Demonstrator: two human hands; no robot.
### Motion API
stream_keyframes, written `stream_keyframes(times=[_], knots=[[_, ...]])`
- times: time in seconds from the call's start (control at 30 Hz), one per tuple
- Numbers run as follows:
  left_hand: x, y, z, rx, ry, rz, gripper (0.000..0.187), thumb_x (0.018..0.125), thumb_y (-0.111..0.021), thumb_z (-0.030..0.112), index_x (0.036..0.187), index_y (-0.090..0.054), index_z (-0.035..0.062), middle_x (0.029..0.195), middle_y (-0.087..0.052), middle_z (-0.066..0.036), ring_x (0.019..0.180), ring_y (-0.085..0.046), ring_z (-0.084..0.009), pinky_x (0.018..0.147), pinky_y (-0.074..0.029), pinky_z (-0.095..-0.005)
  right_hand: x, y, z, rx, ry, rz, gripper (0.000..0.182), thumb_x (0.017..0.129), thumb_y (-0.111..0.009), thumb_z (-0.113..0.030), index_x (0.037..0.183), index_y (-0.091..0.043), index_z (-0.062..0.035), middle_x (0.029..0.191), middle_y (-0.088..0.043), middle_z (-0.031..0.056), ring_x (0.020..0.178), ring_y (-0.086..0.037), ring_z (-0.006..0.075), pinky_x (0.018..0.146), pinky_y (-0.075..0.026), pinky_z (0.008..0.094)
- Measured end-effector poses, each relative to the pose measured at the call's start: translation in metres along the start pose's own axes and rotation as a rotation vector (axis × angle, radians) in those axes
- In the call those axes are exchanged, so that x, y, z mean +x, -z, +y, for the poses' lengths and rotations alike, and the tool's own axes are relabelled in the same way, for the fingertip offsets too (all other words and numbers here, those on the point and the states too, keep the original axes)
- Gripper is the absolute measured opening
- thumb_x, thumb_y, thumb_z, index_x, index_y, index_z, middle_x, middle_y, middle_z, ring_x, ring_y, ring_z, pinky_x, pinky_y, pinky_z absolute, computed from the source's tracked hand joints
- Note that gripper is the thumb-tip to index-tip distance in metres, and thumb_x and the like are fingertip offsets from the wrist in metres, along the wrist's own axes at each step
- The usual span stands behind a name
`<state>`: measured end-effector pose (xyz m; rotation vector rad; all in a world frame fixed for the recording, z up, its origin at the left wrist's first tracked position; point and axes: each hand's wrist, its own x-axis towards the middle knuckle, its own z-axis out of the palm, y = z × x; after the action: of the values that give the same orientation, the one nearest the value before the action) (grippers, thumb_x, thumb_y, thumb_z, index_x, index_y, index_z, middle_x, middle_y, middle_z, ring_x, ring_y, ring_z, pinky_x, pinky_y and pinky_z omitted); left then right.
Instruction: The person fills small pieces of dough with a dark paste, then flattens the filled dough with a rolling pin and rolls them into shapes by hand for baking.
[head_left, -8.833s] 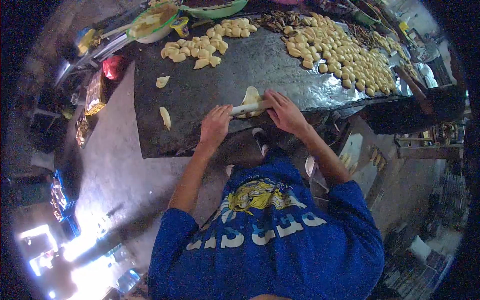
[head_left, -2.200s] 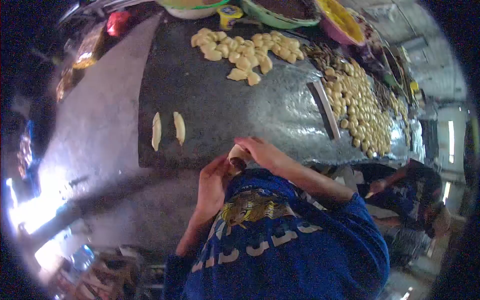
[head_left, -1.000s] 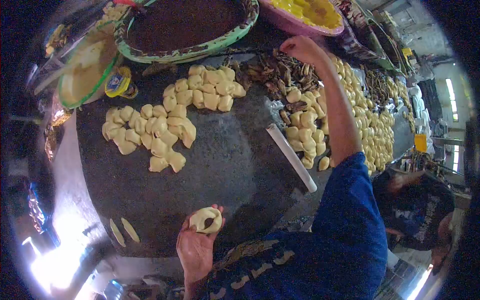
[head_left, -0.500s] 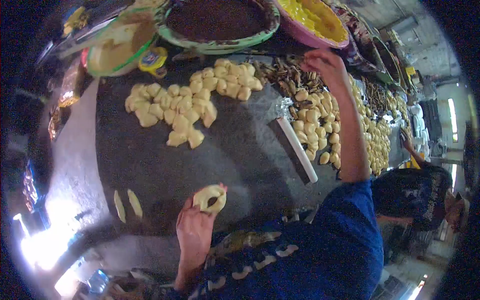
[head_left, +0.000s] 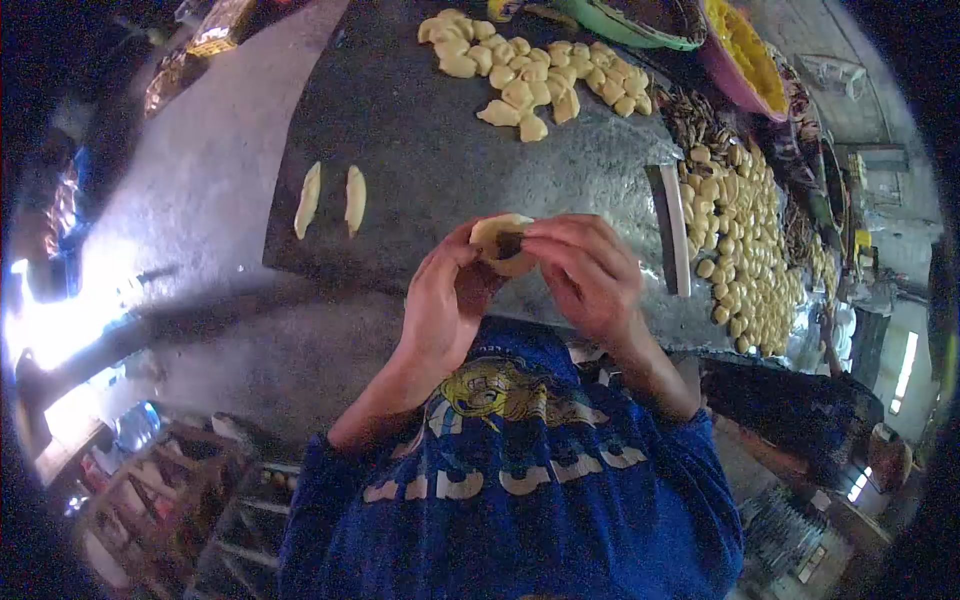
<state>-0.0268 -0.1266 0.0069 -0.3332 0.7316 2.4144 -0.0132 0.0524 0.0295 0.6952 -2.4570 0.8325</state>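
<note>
My left hand (head_left: 445, 295) holds a flattened piece of pale dough (head_left: 488, 234) in front of my chest, with a dark patch of filling (head_left: 510, 243) at its middle. My right hand (head_left: 590, 270) is closed, its fingertips pinched at the dough's right side beside the filling. What sits between those fingertips is hidden. Two long, narrow dough pieces (head_left: 355, 200) lie on the dark work surface (head_left: 410, 130) to the left. Farther back is a cluster of dough lumps (head_left: 520, 95).
A pale rod (head_left: 675, 230) lies at the right, beside many rounded dough pieces (head_left: 745, 240) and a pile of dark strips (head_left: 695, 118). Behind stand a green-rimmed basin (head_left: 640, 38) and a pink basin of yellow filling (head_left: 745, 60). Another person (head_left: 800, 415) works at the right.
My right hand has come back from above the dark strips to the dough. My left hand has lifted the dough and turned it. The view has swung left and downward.
</note>
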Motion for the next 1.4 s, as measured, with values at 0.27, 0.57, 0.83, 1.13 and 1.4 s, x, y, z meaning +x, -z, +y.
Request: stream_keyframes(times=[0.27,0.57,0.83,1.13,1.4], knots=[[-0.038,0.008,0.024,0.144,-0.003,0.049,0.026,0.097,-0.048,0.011,0.118,-0.056,-0.0023,0.111,-0.064,-0.011,0.103,-0.062,-0.0185,0.092,-0.049,-0.0312,-0.002,-0.001,-0.038,-0.088,0.216,-0.102,0.034,0.067,-0.074,-0.006,0.101,-0.069,-0.0061,0.106,-0.065,0.0065,0.093,-0.062,0.0264,0.076,-0.053,0.0369],[-0.053,0.03,0.007,0.318,-0.112,-0.107,0.023,0.094,-0.056,0.015,0.112,-0.06,0.0013,0.104,-0.065,-0.008,0.098,-0.063,-0.0167,0.086,-0.051,-0.0287,-0.008,-0.013,-0.075,-0.031,0.013,-0.026,0.042,0.069,-0.081,-0.014,0.107,-0.064,-0.0088,0.104,-0.059,0.0055,0.096,-0.058,0.0248,0.078,-0.048,0.0363],[-0.067,0.039,0.016,0.505,-0.109,-0.109,0.021,0.089,-0.065,0.007,0.109,-0.064,0.0034,0.102,-0.063,-0.003,0.094,-0.059,-0.0109,0.082,-0.047,-0.0224,-0.014,-0.027,-0.105,0.683,-0.907,0.017,0.021,0.086,-0.069,-0.011,0.101,-0.059,-0.0025,0.099,-0.058,0.0031,0.093,-0.057,0.0114,0.081,-0.047,0.0259],[-0.047,0.047,0.017,0.898,-0.167,-0.1,0.017,0.088,-0.067,0.01,0.104,-0.07,0.0032,0.096,-0.066,-0.003,0.089,-0.06,-0.0104,0.077,-0.047,-0.023,-0.042,-0.03,-0.094,0.647,-0.96,0.04,0.017,0.09,-0.067,-0.013,0.102,-0.064,-0.002,0.087,-0.065,0.0008,0.077,-0.06,0.0094,0.069,-0.049,0.0235],[-0.016,0.029,0.005,0.91,-0.048,-0.095,0.019,0.088,-0.066,0.008,0.104,-0.07,-0.0009,0.095,-0.07,-0.004,0.085,-0.063,-0.0097,0.079,-0.049,-0.0225,-0.048,-0.008,-0.053,0.584,-1.002,0.027,0.02,0.092,-0.063,-0.012,0.107,-0.067,0.0015,0.092,-0.066,0.0048,0.086,-0.06,0.0108,0.076,-0.047,0.0232]])
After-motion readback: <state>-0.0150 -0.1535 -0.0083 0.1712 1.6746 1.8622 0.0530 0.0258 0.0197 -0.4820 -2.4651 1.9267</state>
